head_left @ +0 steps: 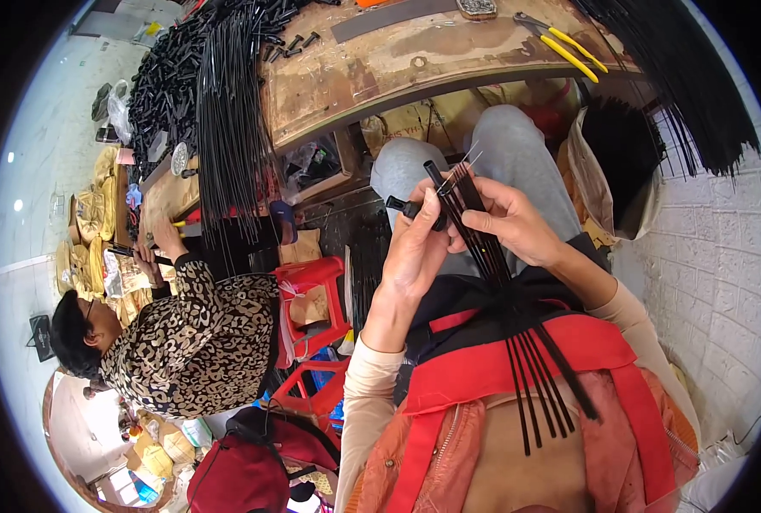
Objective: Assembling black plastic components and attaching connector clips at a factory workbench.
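My left hand (416, 244) is closed round a black plastic tubular fitting (404, 206), its thumb pressed near the tips of several thin black rods (483, 252). These look like umbrella ribs; they fan down across my lap and over my red apron. My right hand (517, 222) pinches the bundle of rods from the other side, thumb on top. A short black tube end (433, 173) sticks up between the hands, beside thin bright metal tips (474, 157). The fingers hide where the rods meet the fitting.
Ahead is a worn wooden bench (329, 81) with yellow-handled pliers (569, 51) and a heap of black fittings (162, 111). Long black rods hang off it at left (231, 128) and right (697, 94). A co-worker (192, 333) works at left, near red plastic stools (312, 299).
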The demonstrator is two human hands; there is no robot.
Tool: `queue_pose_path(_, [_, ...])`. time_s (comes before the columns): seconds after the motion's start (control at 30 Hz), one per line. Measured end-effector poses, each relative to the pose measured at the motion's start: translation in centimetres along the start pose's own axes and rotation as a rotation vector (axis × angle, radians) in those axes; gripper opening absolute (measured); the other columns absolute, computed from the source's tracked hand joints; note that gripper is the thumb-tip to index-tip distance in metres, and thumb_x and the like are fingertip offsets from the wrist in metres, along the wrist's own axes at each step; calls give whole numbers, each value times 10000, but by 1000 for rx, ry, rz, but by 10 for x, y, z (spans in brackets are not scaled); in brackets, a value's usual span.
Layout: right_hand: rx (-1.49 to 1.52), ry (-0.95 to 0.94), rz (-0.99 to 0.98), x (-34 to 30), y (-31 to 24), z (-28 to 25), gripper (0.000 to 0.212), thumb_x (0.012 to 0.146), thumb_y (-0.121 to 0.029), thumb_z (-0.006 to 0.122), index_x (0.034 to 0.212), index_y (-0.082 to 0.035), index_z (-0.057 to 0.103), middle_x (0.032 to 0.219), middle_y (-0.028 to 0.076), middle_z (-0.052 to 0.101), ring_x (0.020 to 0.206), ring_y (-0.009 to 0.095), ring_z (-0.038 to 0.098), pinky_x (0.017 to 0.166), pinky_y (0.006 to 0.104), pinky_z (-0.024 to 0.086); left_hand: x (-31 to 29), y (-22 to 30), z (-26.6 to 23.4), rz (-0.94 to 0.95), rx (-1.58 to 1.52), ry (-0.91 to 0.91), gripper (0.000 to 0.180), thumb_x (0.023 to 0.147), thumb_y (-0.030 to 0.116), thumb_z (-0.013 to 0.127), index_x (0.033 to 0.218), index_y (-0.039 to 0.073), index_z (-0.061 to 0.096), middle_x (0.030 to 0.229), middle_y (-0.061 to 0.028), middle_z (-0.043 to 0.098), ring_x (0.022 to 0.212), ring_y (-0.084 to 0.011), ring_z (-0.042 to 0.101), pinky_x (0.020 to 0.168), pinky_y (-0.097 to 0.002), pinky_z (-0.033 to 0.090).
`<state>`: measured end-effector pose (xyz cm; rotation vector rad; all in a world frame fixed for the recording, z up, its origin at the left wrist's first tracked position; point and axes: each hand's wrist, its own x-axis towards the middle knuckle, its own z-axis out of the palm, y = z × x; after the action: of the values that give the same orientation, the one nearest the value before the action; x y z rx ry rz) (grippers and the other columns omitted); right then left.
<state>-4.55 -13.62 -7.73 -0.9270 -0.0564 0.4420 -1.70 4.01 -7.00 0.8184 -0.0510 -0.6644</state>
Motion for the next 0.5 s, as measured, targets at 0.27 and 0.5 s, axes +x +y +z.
queue_pose_path(0.27, [-1,-80,16,6,0,-5,317,981,-148,553,1253,-5,478,959,76,598,857,167,634,811,367,567,1,3,13,61,80,91,551,992,365,521,1445,84,379,1446,-138,442,977,-127,570,678,-249,474])
queue_pose_path(0.5, [46,-18,79,9,3,-7,312,985,-141,546,1262,-21,467,964,61,592,884,160,627,839,439,573,34,52,20,402,460,124,629,974,431,529,1420,5,402,1420,-134,477,1343,-259,407,1114,-438,293])
